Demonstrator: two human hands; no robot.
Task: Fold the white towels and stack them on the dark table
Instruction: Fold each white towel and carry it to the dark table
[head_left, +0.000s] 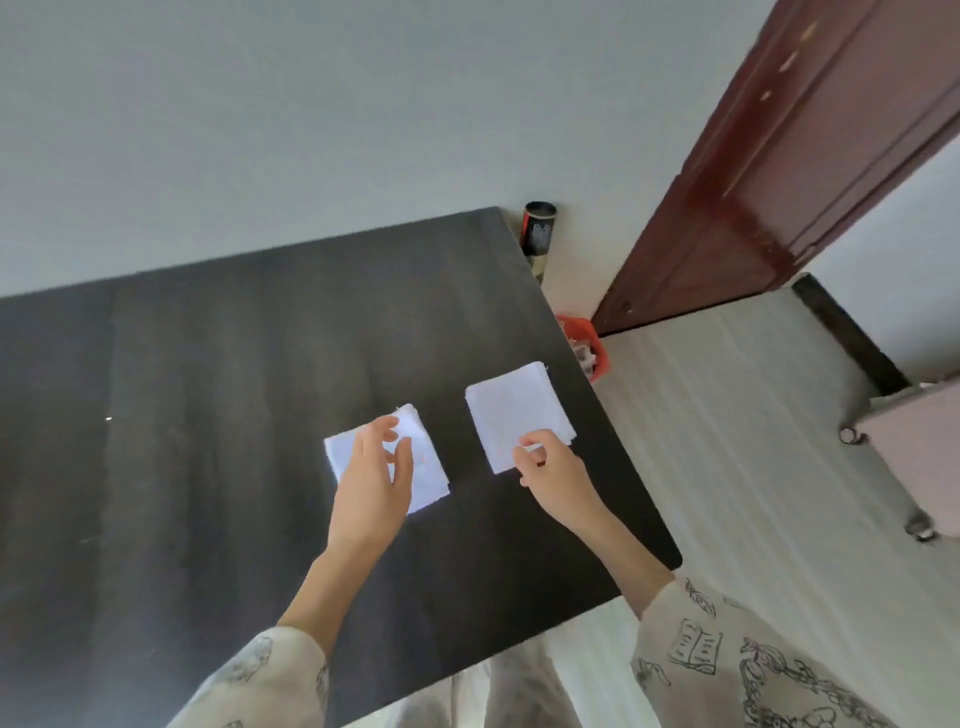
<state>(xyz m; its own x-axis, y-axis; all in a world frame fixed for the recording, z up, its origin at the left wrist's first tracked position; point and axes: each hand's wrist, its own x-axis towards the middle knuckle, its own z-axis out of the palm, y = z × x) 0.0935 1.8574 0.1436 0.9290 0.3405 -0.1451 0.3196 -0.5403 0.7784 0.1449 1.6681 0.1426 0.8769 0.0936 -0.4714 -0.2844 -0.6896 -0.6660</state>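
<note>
White towels sit in two piles near the right edge of the dark table (208, 389): the left hand (371, 483) hovers loose-fingered over the folded pile (431, 483), while the right hand (545, 462) pinches the near edge of the unfolded pile (514, 410), where grabbing several layers could drag it askew.

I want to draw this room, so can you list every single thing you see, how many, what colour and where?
towel stacks: two, white, on the table, one left, one right near the edge
table: one, dark, against the wall
tube: one, black, floor behind the table corner
basket: one, red, floor beside the table
door: one, reddish brown, right
cabinet: one, pinkish, far right, on small feet
floor: pale, striped
wall: grey-white
sleeves: two, cream with drawings
left hand: open above the left stack
right hand: pinches the right stack's near edge
</note>
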